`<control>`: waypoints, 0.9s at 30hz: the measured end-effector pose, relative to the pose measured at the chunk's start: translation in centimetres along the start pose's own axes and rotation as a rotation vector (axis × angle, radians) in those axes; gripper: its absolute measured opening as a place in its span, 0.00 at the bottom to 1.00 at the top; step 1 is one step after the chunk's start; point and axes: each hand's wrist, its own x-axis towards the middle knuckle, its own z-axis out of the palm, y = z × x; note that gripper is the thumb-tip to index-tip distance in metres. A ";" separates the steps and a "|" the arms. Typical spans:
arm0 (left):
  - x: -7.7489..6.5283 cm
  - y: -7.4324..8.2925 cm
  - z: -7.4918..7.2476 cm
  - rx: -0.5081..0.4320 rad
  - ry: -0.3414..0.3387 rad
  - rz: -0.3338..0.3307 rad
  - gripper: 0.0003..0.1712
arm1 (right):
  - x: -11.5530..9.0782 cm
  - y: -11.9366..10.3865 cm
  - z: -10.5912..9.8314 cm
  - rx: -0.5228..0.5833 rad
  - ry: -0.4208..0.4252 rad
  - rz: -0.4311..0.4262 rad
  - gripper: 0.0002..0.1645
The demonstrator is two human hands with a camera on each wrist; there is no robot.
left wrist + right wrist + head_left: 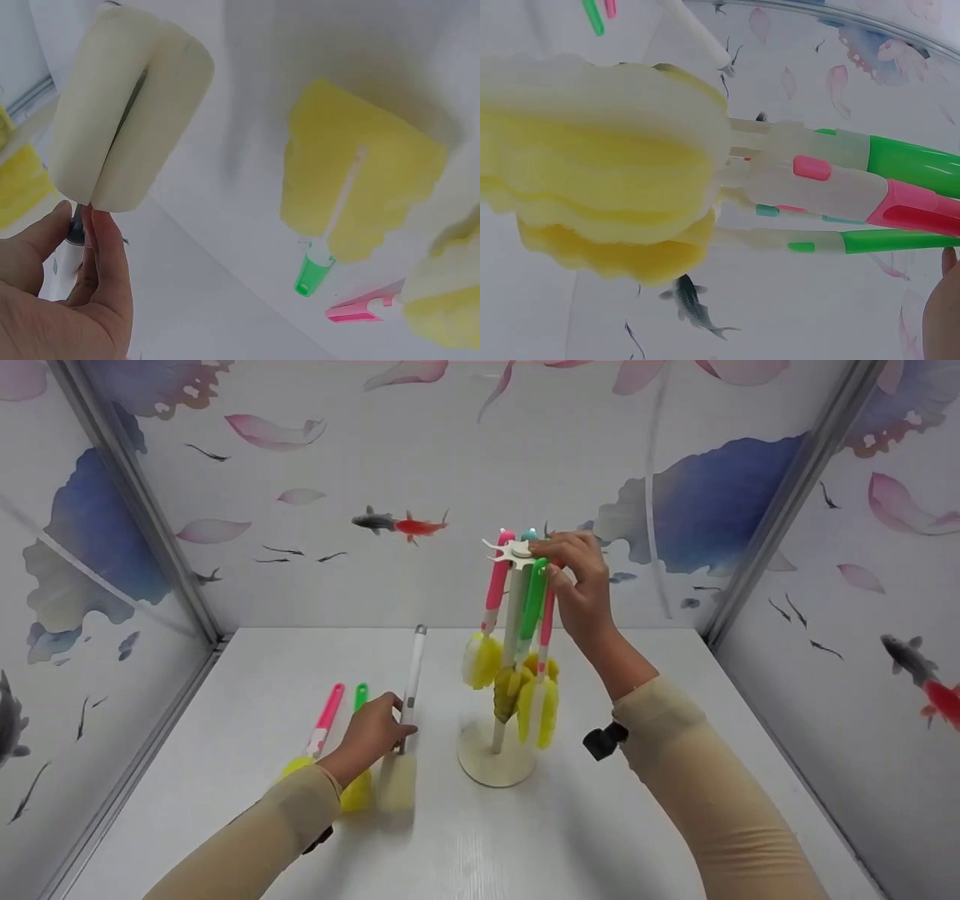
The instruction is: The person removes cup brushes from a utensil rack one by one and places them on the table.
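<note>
My left hand (373, 729) pinches a sponge bottle brush by the dark neck below its long white handle (417, 660). Its pale cream sponge head (131, 112) tops the fingers in the left wrist view. On the right, a cream hanging stand (496, 765) stands upright, holding several sponge brushes with pink, green and teal handles. At its top my right hand (585, 581) grips the hooked hub (517, 553), thumb beside the hanging handles. Yellow sponge heads (600, 165) fill the right wrist view, where only a little of that hand shows.
Left of my left hand lie a pink-handled brush (327, 712) and a green-handled brush (361, 696), both with yellow sponges partly hidden by my arm. The white table (247, 690) is enclosed by panels printed with fish and petals (300, 435).
</note>
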 end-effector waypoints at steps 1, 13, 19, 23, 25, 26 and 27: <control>0.0 -0.1 0.0 0.009 -0.007 -0.006 0.20 | 0.0 0.0 0.0 0.001 0.003 0.005 0.21; 0.3 -0.6 0.6 0.027 -0.107 -0.053 0.19 | -0.3 0.2 0.2 0.014 0.013 -0.002 0.21; 0.6 -0.8 0.7 0.037 -0.143 -0.083 0.19 | -0.3 -1.1 0.3 0.015 0.022 0.005 0.21; 1.1 -1.1 0.6 0.026 -0.162 -0.107 0.19 | 0.1 -3.3 0.2 0.026 0.021 0.012 0.21; 1.3 -1.2 0.6 0.015 -0.163 -0.122 0.19 | 0.2 -4.1 0.2 0.031 0.019 0.018 0.21; 1.5 -1.3 0.7 0.008 -0.162 -0.129 0.19 | 0.2 -4.2 0.2 0.028 0.017 0.021 0.21; 1.6 -1.4 0.7 0.004 -0.164 -0.134 0.19 | 0.2 -3.9 0.2 0.025 0.016 0.025 0.21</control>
